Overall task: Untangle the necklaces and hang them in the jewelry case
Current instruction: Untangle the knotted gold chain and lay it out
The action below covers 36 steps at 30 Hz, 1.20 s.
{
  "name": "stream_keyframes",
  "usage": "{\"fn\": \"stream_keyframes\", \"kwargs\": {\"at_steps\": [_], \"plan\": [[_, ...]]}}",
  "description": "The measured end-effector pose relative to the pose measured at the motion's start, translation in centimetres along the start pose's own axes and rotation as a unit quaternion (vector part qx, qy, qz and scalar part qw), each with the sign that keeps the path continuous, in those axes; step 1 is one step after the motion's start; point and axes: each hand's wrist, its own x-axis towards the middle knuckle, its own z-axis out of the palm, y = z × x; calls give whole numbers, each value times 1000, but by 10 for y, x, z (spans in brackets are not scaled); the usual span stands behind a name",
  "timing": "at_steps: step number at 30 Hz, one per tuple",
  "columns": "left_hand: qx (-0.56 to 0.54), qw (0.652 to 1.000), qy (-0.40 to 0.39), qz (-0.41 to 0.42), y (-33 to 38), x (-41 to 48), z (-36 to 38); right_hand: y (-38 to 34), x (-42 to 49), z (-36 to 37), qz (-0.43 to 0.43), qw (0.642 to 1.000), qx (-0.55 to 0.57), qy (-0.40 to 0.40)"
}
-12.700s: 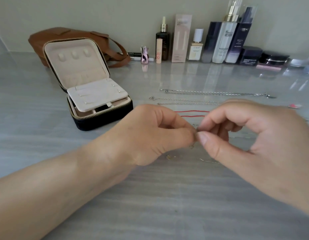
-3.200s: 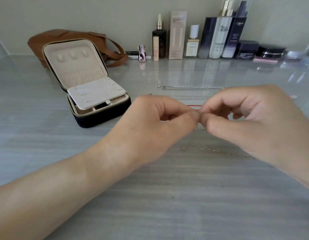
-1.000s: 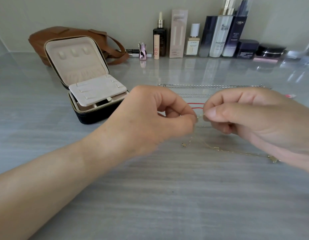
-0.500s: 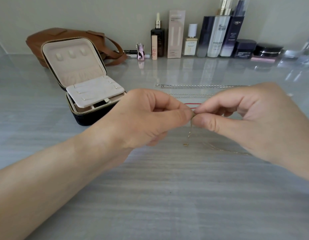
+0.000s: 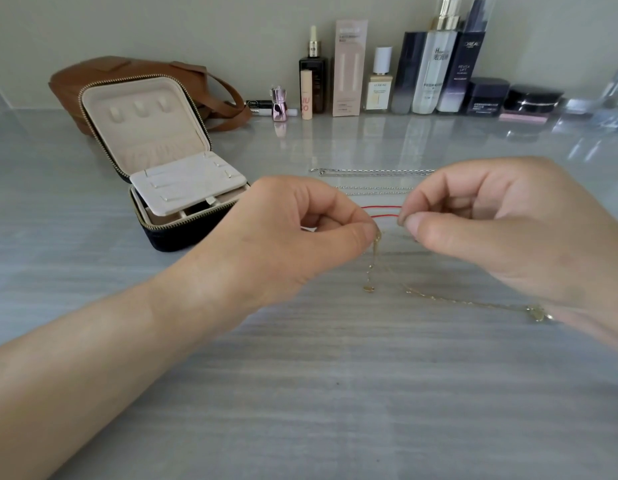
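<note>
The left hand (image 5: pixel 293 237) pinches the gold necklace (image 5: pixel 372 265) between thumb and forefinger, 1 end dangling to the table (image 5: pixel 300 393). The right hand (image 5: pixel 491 230) pinches it just to the right, and the rest trails right under that wrist. Silver chains (image 5: pixel 370 172) and a red cord (image 5: pixel 383 211) lie just beyond. The open jewelry case (image 5: pixel 169 174) stands far left, well apart; grey tabletop spreads nearer than both hands.
</note>
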Motion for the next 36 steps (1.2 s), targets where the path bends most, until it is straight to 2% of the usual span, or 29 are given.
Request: {"fn": "stream_keyframes", "kwargs": {"at_steps": [3,8,13,20,31,34,36], "plan": [[-22,1000,-10,-13,0,0,0,1,-1,0,-6,1000,-2,4],[-11,1000,-8,13,0,0,1,-4,-4,7,-13,998,-28,-56],[61,996,6,66,1,-1,1,-2,-3,7,-28,997,-68,-25],[83,994,9,71,-1,-1,2,-3,-4,6,-75,989,-129,5],[67,996,-5,62,0,-3,3,3,0,5,1,1000,-2,-7],[65,996,-4,63,0,-3,4,1,-1,5,-21,998,-49,-31],[64,995,-6,73,1,-4,5,1,-3,7,-58,989,-132,-18]]}}
